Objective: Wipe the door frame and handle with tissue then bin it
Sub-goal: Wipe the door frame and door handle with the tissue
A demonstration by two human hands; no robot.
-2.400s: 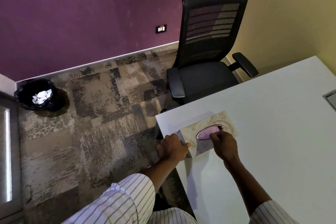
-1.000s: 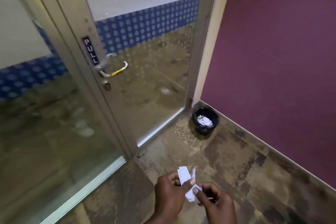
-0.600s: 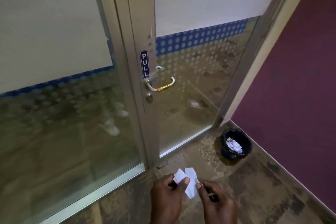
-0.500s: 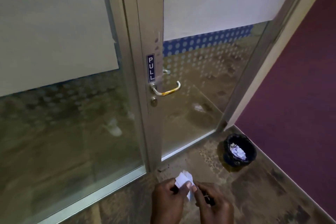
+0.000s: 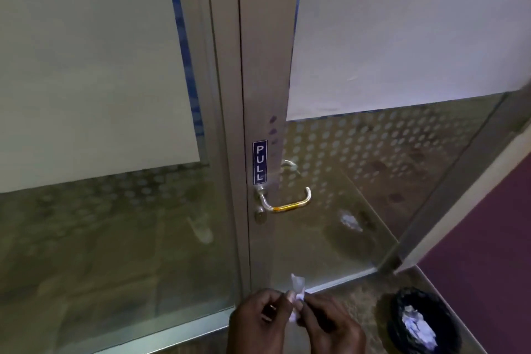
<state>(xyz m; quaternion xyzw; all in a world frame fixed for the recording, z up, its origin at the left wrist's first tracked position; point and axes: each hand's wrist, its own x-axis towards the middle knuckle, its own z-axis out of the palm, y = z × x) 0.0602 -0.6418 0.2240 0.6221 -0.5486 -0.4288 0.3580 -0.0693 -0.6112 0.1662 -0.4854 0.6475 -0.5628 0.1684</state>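
Note:
A glass door with a silver metal door frame (image 5: 264, 66) fills the view. On the frame sits a blue PULL sticker (image 5: 259, 161), with a curved metal handle (image 5: 287, 204) and a keyhole (image 5: 260, 216) just below it. At the bottom centre my left hand (image 5: 258, 322) and my right hand (image 5: 333, 325) together pinch a small folded white tissue (image 5: 297, 290), held low in front of the frame and well below the handle. A black bin (image 5: 422, 322) holding crumpled white tissue stands on the floor at the lower right.
A fixed glass panel (image 5: 100, 123) with frosted film stands left of the door. A purple wall (image 5: 488, 253) closes off the right side beyond the bin. Patterned carpet (image 5: 359, 284) lies underfoot.
I turned from the desk and tissue box to the door and came closer. The door frame and handle now look larger and more central. Both hands keep folding the tissue smaller.

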